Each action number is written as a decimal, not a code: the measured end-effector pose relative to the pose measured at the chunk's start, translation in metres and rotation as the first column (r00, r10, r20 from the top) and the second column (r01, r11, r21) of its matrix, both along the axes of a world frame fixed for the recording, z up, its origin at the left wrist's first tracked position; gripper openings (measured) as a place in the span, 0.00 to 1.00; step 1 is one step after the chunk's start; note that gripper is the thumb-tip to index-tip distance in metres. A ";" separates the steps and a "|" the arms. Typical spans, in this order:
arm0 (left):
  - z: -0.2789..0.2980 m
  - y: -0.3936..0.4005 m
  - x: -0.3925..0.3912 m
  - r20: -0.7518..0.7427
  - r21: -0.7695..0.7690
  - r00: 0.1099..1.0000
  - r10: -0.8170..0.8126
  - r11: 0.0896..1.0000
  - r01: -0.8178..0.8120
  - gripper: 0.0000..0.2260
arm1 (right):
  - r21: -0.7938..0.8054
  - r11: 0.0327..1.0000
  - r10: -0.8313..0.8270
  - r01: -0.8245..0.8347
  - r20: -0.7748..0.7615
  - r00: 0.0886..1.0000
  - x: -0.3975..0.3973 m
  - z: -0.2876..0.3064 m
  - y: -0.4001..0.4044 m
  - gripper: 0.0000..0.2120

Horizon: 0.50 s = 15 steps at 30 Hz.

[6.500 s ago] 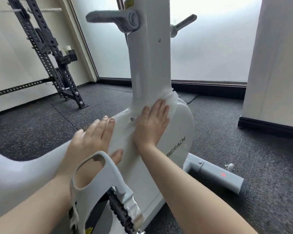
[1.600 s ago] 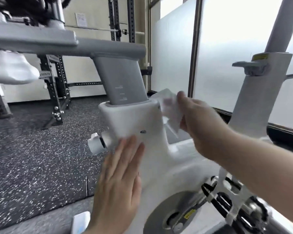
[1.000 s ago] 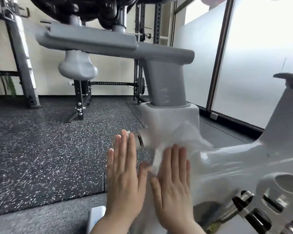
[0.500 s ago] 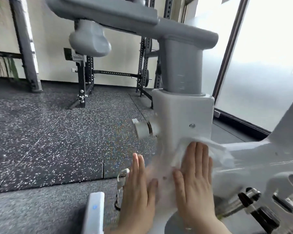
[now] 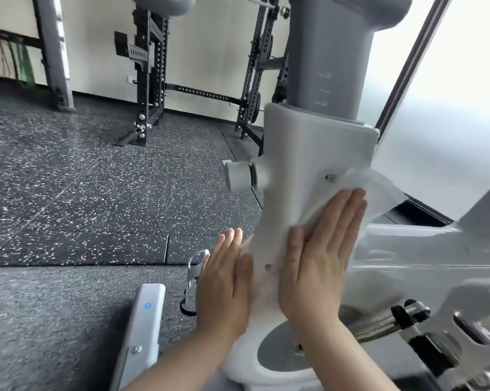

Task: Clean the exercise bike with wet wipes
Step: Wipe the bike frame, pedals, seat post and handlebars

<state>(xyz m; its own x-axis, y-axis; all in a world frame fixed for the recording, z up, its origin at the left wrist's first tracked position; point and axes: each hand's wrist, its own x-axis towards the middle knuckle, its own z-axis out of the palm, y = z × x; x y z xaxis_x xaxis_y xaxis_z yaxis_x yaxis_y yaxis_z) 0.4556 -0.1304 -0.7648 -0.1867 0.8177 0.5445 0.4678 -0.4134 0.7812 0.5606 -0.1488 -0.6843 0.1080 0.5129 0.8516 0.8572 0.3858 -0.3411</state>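
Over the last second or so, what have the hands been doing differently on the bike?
The right hand slid the wet wipe up the white seat-post housing, towards the screw. The left hand stayed flat against the housing's left edge, fingers straight.

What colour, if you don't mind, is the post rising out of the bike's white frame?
Plain grey post, best seen in the head view.

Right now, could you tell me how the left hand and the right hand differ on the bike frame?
The right hand presses a wet wipe against the white seat-post housing; the left hand rests bare on its edge. The right hand reaches higher than the left hand. Both are flat with straight fingers.
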 end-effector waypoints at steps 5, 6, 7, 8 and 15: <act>-0.001 -0.001 0.000 0.002 -0.029 1.000 -0.020 0.999 0.020 0.30 | 0.135 0.990 -0.029 0.024 0.032 0.999 -0.020 0.063 0.014 0.28; 0.000 -0.003 -0.001 0.027 -0.040 0.999 -0.040 0.998 0.041 0.29 | 0.115 0.993 -0.035 0.030 0.040 0.999 -0.026 0.056 0.012 0.29; 0.001 -0.004 -0.001 0.057 -0.053 0.997 -0.057 0.997 0.060 0.29 | 0.080 0.996 -0.036 0.032 0.052 0.998 -0.031 0.039 0.008 0.30; 0.002 -0.005 -0.001 0.093 -0.066 0.994 -0.065 0.995 0.072 0.28 | 0.038 0.999 -0.029 0.027 0.063 0.998 -0.033 0.018 0.003 0.30; 0.006 -0.004 0.000 0.046 -0.051 0.998 -0.039 0.998 0.042 0.32 | 0.060 0.997 -0.050 0.058 -0.131 0.990 -0.021 0.040 0.015 0.30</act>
